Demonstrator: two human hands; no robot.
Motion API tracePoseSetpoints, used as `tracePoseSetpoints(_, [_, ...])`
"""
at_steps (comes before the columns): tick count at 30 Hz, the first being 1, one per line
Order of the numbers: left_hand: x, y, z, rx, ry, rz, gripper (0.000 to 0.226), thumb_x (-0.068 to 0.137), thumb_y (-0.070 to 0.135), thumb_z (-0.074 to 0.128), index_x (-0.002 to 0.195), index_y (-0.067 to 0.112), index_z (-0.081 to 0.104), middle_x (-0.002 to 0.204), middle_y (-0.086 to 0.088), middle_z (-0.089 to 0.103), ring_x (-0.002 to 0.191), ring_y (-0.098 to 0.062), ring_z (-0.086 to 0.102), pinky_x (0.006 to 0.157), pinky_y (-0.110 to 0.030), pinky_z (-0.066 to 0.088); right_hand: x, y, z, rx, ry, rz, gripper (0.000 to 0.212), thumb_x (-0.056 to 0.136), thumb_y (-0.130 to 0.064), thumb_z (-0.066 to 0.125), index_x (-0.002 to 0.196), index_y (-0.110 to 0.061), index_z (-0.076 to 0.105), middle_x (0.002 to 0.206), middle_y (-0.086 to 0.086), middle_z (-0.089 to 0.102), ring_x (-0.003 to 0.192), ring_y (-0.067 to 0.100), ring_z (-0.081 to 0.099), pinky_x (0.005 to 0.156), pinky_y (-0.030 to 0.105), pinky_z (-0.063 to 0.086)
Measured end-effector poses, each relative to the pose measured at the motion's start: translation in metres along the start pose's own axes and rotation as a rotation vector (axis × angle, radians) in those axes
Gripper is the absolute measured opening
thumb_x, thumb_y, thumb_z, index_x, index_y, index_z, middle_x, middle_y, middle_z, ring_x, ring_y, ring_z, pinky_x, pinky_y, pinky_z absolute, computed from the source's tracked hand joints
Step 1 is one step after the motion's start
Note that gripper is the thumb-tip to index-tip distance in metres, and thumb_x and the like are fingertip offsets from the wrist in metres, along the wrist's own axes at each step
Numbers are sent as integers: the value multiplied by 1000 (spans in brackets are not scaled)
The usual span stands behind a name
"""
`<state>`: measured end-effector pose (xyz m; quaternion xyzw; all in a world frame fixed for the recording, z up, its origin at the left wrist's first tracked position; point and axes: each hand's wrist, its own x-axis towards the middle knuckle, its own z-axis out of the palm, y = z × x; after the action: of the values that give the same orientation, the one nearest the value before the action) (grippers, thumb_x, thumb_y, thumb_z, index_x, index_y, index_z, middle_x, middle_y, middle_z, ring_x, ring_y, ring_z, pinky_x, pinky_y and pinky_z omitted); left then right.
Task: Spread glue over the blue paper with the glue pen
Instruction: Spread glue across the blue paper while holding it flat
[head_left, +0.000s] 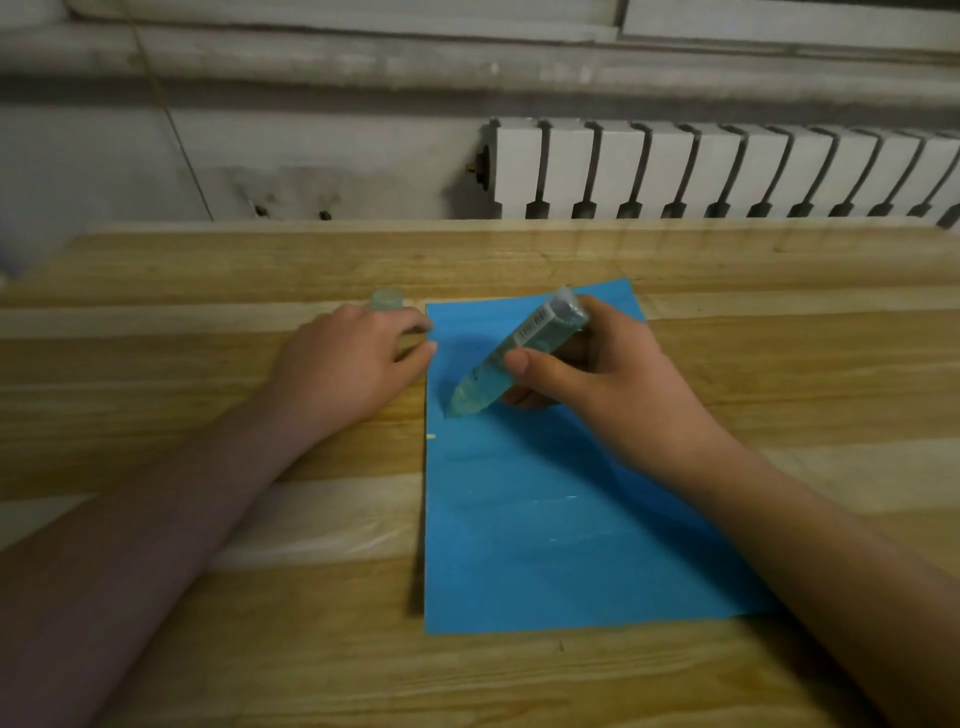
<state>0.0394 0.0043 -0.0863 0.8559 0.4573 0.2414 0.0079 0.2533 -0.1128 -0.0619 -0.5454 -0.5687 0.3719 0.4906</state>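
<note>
Right hand (597, 384): I clamp it round the glue pen (519, 353), tilted, tip down on the blue paper (545, 545) near its ten o'clock edge.
Left hand (348, 364): loose on the table (208, 649), fingertips touching the sheet's ten o'clock edge, gripping nothing.
Edge: my tip sits so close that a stroke toward nine o'clock could smear the wood.
Sheet: barely pinned, so a hard drag could skew it.

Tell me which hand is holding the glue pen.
The right hand: it grips the glue pen, tip on the blue paper. The left hand rests empty on the table.
</note>
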Motion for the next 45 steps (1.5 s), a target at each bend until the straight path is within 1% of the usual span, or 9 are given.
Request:
tracePoseSetpoints(3, [0, -1, 0, 3, -2, -10, 36, 86, 53, 51, 115, 38, 64, 84, 1, 67, 86, -27, 64, 71, -39, 52, 0, 0, 0, -3, 1, 4, 20, 93, -14, 76, 107, -7, 64, 94, 6, 82, 82, 18, 79, 77, 31, 65])
tracePoseSetpoints(7, [0, 0, -1, 0, -1, -1, 36, 86, 52, 51, 115, 37, 65, 83, 2, 66, 85, -27, 64, 70, -38, 51, 0, 2, 0, -36, 1, -3, 20, 94, -15, 76, 106, -7, 63, 93, 4, 81, 83, 18, 79, 79, 35, 64])
tracePoseSetpoints(11, [0, 0, -1, 4, -2, -14, 36, 86, 53, 51, 115, 38, 64, 86, -1, 67, 85, -28, 64, 72, -38, 52, 1, 3, -2, -46, 3, -4, 20, 94, -16, 77, 105, -7, 64, 92, 3, 82, 82, 17, 79, 78, 34, 63])
tracePoseSetpoints(15, [0, 1, -1, 10, -4, -8, 34, 87, 51, 52, 115, 37, 65, 78, 5, 61, 83, -26, 63, 69, -35, 49, 0, 4, -3, -65, 7, -10, 19, 94, -18, 77, 105, -9, 64, 93, 2, 82, 82, 18, 80, 81, 40, 64])
tracePoseSetpoints(21, [1, 0, 0, 0, 4, 4, 33, 87, 50, 53, 115, 36, 66, 79, 2, 63, 81, -28, 64, 67, -36, 50, 2, 6, -4, -84, 25, -15, 19, 93, -20, 78, 103, -13, 63, 91, 2, 82, 81, 18, 80, 84, 48, 64])
tracePoseSetpoints(25, [2, -1, 0, 12, -5, -11, 34, 87, 51, 53, 115, 38, 65, 78, 1, 62, 80, -28, 64, 70, -39, 52, 2, 6, -5, -94, 34, -16, 21, 90, -25, 78, 102, -15, 64, 90, 1, 82, 80, 16, 80, 84, 47, 65])
tracePoseSetpoints(30, [2, -1, 1, 14, -1, -8, 36, 86, 53, 50, 116, 39, 64, 82, 0, 65, 83, -28, 64, 71, -38, 52, 2, 6, -6, -104, 59, -13, 18, 92, -20, 78, 101, -14, 63, 88, 2, 82, 79, 17, 80, 83, 46, 65])
tracePoseSetpoints(39, [2, -3, 4, 20, 23, 17, 35, 87, 52, 50, 115, 38, 65, 68, 12, 48, 76, -22, 62, 63, -31, 45, 2, 4, -10, -123, 88, -3, 18, 92, -18, 76, 102, -13, 63, 88, 4, 81, 77, 18, 79, 80, 45, 66])
tracePoseSetpoints(45, [4, -5, 5, 29, 25, 13, 35, 86, 53, 50, 115, 39, 64, 74, 6, 56, 80, -26, 64, 65, -33, 47, 2, 3, -11, -125, 104, -13, 17, 92, -15, 75, 101, -9, 62, 88, 7, 79, 75, 18, 79, 77, 42, 65])
